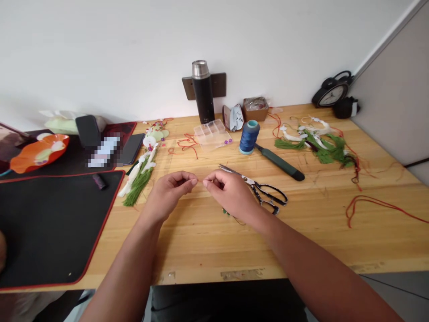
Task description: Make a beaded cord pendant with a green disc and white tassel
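My left hand (172,192) and my right hand (229,190) are raised over the wooden table, fingertips pinched and a small gap apart. A thin reddish cord (200,180) spans the gap between them, held at both ends. Beneath and beside my right hand lie black-handled scissors (273,194), their blades partly behind it. Small green beads (226,212) on a thin cord show just below that hand. To the left of my left hand rests a green and white tassel (139,181).
Behind stand a black thermos (203,100), a clear compartment box (212,134) and a blue thread spool (249,137). A dark green tool (283,164) lies beside the spool. More tassels (325,143) and red cord (378,204) are at right; a black mat (50,232) is at left.
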`<state>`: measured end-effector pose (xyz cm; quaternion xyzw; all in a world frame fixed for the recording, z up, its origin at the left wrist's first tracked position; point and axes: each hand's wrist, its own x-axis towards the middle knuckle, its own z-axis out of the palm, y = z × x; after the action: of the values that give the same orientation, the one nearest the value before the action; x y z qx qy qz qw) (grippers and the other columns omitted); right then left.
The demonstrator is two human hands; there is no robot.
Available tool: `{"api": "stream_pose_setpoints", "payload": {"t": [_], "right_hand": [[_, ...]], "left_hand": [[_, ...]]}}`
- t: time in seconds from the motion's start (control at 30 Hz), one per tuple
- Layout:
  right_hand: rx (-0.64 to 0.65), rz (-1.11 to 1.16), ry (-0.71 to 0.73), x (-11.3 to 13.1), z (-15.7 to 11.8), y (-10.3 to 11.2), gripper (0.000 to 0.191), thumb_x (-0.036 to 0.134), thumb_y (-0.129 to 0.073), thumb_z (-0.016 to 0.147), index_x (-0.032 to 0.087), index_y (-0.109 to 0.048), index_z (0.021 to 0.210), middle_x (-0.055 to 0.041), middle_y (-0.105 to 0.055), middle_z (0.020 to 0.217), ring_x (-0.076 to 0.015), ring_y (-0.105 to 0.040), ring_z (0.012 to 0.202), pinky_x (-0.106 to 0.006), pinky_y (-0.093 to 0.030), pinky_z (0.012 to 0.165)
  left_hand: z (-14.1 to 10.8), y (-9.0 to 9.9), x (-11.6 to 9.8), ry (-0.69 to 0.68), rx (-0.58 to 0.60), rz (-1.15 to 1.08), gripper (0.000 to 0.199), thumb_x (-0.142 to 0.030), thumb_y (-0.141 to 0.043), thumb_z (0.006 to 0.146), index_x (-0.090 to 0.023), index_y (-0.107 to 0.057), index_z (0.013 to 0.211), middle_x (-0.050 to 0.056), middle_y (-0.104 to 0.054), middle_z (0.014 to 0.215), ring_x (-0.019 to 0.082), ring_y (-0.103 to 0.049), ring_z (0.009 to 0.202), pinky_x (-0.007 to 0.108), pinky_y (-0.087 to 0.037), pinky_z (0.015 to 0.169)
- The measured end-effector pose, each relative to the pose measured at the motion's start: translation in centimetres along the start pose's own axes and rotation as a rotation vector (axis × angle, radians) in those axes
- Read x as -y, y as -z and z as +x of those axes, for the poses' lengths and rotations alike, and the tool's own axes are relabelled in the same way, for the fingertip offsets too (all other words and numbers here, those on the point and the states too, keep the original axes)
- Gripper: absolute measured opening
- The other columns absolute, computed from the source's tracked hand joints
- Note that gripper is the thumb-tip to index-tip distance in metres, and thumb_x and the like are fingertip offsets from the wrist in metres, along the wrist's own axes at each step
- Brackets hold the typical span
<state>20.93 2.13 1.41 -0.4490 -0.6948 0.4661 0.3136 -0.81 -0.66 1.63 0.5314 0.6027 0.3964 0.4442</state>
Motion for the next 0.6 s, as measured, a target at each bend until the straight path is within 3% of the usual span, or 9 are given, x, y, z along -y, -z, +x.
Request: {"api": "stream_pose_setpoints", "payload": {"t": [0.2,0.4,0.6], "right_hand": [[-0.013,0.012,0.011,-0.04,-0.02,-0.12,0.014,0.029,-0.068,0.103,0.022,-0.074,0.092,0.0030,-0.068,0.075,-0.0150,-0.060,0.069,-0.030,-0.041,0.065],[-0.027,0.014,-0.002,-0.21,-0.02,-0.19,0.015,0.031,-0.068,0.102,0.023,-0.073,0.091,0.0028,-0.068,0.075,-0.0156,-0.060,0.069,-0.031,-0.041,0.066],[-0.033,0.028,-0.001,-0.32,0.00,-0.21,0.014,0.032,-0.068,0.101,0.023,-0.073,0.092,0.0028,-0.068,0.076,-0.0160,-0.061,0.070,-0.031,-0.042,0.066]], "left_hand": [[0.00,0.30,0.48,0.004,0.011,0.020,0.032,-0.051,-0.085,0.086,-0.020,-0.082,0.092,0.003,-0.074,0.086,0.017,-0.060,0.078,0.031,-0.045,0.075],[0.14,0.22,0.40,0.007,-0.054,-0.036,0.033,-0.052,-0.087,0.083,-0.020,-0.082,0.089,0.002,-0.070,0.079,0.015,-0.055,0.073,0.030,-0.044,0.070],[-0.10,0.34,0.18,-0.010,-0.060,0.029,0.039,-0.055,-0.086,0.085,-0.023,-0.089,0.107,0.005,-0.080,0.089,0.017,-0.061,0.075,0.032,-0.048,0.071]]}}
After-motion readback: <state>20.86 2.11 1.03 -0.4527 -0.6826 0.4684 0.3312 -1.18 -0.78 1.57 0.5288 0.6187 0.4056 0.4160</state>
